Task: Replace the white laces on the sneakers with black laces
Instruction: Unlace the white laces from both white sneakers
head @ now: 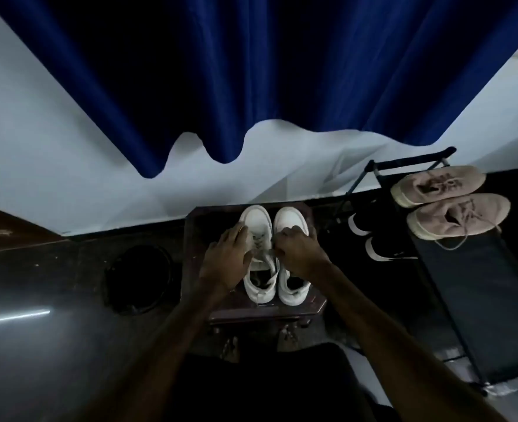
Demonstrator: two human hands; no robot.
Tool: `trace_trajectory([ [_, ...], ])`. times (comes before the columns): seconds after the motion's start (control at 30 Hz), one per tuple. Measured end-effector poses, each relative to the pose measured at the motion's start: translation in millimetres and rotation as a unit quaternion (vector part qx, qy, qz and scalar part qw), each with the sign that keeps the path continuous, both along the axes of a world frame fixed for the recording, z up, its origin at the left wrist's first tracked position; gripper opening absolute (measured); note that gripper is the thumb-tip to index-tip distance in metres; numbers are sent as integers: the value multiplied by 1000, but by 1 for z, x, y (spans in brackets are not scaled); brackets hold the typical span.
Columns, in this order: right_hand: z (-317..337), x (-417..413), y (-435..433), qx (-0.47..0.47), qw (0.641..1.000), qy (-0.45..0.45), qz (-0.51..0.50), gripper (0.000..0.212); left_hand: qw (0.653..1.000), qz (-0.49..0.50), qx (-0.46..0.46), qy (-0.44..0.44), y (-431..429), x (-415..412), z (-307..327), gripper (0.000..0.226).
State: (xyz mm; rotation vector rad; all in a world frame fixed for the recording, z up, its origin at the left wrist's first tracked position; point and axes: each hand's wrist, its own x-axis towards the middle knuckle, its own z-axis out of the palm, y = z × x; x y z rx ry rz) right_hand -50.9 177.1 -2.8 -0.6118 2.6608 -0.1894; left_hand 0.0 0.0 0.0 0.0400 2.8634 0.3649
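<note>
We seem to be in a home, in a corner where shoes are kept. A dark shoe rack [479,300] carries pink sneakers [437,184], with black shoes [370,220] on a lower tier. A blue curtain [251,71] hangs against a pale wall [38,147], and a small wooden table [315,303] bears white sneakers [256,220].

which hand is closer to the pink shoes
Right. The right hand is on the right white sneaker, nearer the pink shoes; the left hand rests on the left sneaker, farther off.

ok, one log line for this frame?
left hand: flat on left sneaker | right hand: curled at its white lace, grip unclear | right sneaker: alongside | black laces: not seen
</note>
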Motion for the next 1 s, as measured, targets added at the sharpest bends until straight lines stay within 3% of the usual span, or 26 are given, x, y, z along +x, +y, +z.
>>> trace_trajectory([
  [0.13,-36,-2,-8,-40,998,12,43,22,998,-2,65,23,-8,14,-45,57],
  [0.5,-55,6,-4,-144,981,107,67,28,973,16,161,164,-1,28,-94,48],
  [0.83,-44,19,-6,-84,988,111,63,38,984,6,41,173,9,36,-76,52],
  [1.0,-53,2,-13,-86,990,75,76,39,978,29,48,199,6,30,-86,49],
])
